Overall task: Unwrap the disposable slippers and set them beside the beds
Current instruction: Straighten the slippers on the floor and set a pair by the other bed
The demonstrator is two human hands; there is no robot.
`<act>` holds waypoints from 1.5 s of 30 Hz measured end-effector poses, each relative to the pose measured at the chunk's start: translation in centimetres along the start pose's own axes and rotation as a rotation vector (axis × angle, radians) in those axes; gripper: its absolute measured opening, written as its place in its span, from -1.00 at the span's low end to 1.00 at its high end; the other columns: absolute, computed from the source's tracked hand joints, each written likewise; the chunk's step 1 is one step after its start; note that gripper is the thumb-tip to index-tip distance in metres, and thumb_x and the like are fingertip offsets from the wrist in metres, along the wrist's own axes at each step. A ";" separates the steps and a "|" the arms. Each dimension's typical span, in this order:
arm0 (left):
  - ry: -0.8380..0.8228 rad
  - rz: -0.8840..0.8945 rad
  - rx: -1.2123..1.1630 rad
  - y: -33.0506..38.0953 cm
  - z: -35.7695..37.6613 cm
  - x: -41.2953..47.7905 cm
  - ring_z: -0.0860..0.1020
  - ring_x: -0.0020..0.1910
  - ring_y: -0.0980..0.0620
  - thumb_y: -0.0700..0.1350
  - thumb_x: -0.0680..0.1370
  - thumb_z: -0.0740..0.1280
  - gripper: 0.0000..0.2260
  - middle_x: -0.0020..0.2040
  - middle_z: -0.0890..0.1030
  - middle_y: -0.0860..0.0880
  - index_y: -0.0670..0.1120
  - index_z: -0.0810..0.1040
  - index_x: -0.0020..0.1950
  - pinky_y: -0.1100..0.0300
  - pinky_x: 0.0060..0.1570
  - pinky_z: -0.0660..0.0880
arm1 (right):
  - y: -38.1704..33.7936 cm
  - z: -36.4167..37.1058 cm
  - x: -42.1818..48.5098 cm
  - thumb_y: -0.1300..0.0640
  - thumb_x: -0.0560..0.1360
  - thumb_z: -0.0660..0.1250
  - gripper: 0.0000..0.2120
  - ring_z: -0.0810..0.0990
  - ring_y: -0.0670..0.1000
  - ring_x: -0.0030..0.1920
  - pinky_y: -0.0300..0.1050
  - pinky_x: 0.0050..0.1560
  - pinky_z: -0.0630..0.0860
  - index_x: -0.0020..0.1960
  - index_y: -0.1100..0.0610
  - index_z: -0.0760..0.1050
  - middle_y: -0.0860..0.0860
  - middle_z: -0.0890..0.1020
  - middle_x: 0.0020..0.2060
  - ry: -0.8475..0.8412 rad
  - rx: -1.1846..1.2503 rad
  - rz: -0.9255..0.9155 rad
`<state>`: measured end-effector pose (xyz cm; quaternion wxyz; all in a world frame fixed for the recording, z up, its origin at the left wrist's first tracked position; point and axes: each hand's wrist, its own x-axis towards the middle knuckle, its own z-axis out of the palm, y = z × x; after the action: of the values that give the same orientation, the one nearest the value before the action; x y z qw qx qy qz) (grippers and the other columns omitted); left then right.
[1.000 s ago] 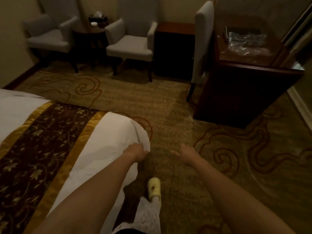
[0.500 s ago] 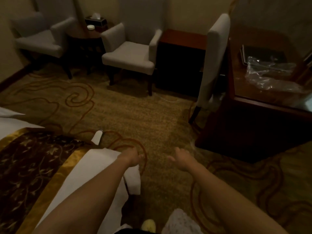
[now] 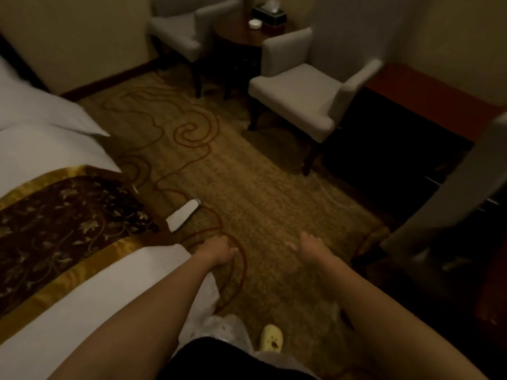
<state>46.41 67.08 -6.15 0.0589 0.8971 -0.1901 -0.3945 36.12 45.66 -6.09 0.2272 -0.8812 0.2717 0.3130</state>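
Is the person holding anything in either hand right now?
Nothing shows in the open right hand. The left hand is curled at the bed corner; whether it grips anything cannot be told.

Carpet: short pile, matt, slightly rough, tan with red swirl lines.
Bed sheet at 9 o'clock: plain white cloth, smooth, matt.
Bed runner: dark woven cloth, leaf pattern, satin gold border, glossy.
Armchair at 1 o'clock: pale upholstery fabric, matt; dark wooden legs.
Round side table at 12 o'clock: polished dark wood, faint sheen.
Slipper on carpet: white, smooth, material unclear.
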 end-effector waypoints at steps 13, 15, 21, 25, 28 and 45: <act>0.014 -0.304 -0.321 -2.0 -10.1 13.4 0.43 0.32 -0.18 0.05 0.61 0.12 -0.57 0.36 0.45 -0.22 -0.19 0.37 0.36 0.05 0.27 0.39 | -12.2 -12.7 20.9 -0.16 0.56 0.11 -0.41 0.31 0.22 0.39 0.06 0.33 0.32 0.43 0.20 0.19 0.21 0.33 0.40 -0.075 -0.258 -0.332; 0.019 -0.332 -0.385 -2.5 -12.6 16.4 0.40 0.35 -0.18 0.03 0.61 0.12 -0.57 0.40 0.41 -0.22 -0.20 0.36 0.39 0.06 0.31 0.36 | -14.6 -15.2 24.4 -0.15 0.56 0.12 -0.42 0.32 0.22 0.38 0.05 0.33 0.33 0.42 0.20 0.20 0.21 0.35 0.39 -0.086 -0.307 -0.356; 0.099 -0.424 -0.568 -3.3 -19.4 22.2 0.43 0.30 -0.19 -0.06 0.63 0.08 -0.63 0.34 0.45 -0.24 -0.25 0.40 0.33 0.05 0.29 0.35 | -21.4 -21.5 31.9 -0.08 0.58 0.11 -0.46 0.31 0.23 0.38 0.07 0.35 0.31 0.43 0.23 0.18 0.23 0.33 0.39 -0.129 -0.443 -0.453; 0.145 -0.497 -0.704 -5.1 -22.0 24.3 0.48 0.23 -0.16 -0.06 0.63 0.05 -0.65 0.27 0.52 -0.22 -0.25 0.46 0.24 0.06 0.22 0.39 | -26.8 -24.0 36.2 -0.04 0.59 0.11 -0.45 0.29 0.23 0.39 0.05 0.37 0.29 0.46 0.23 0.13 0.24 0.32 0.40 -0.187 -0.578 -0.538; 0.154 -0.632 -0.801 -6.6 -22.3 25.6 0.46 0.29 -0.15 -0.05 0.62 0.11 -0.64 0.32 0.49 -0.20 -0.22 0.41 0.33 0.06 0.26 0.38 | -31.3 -24.6 39.8 -0.01 0.59 0.11 -0.47 0.30 0.24 0.39 0.04 0.37 0.28 0.46 0.24 0.13 0.25 0.34 0.39 -0.212 -0.656 -0.638; 0.309 -1.101 -1.394 -10.5 -18.0 43.4 0.37 0.37 -0.17 0.01 0.62 0.13 -0.55 0.42 0.37 -0.21 -0.19 0.30 0.44 0.06 0.36 0.31 | -44.3 -14.8 61.7 0.06 0.59 0.11 -0.57 0.39 0.22 0.34 0.03 0.34 0.32 0.39 0.24 0.28 0.23 0.41 0.34 -0.514 -1.154 -1.052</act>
<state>89.40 59.11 -26.28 0.4172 0.6648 0.5588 -0.2678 110.46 49.61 -27.23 -0.0897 -0.7723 -0.4412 0.4481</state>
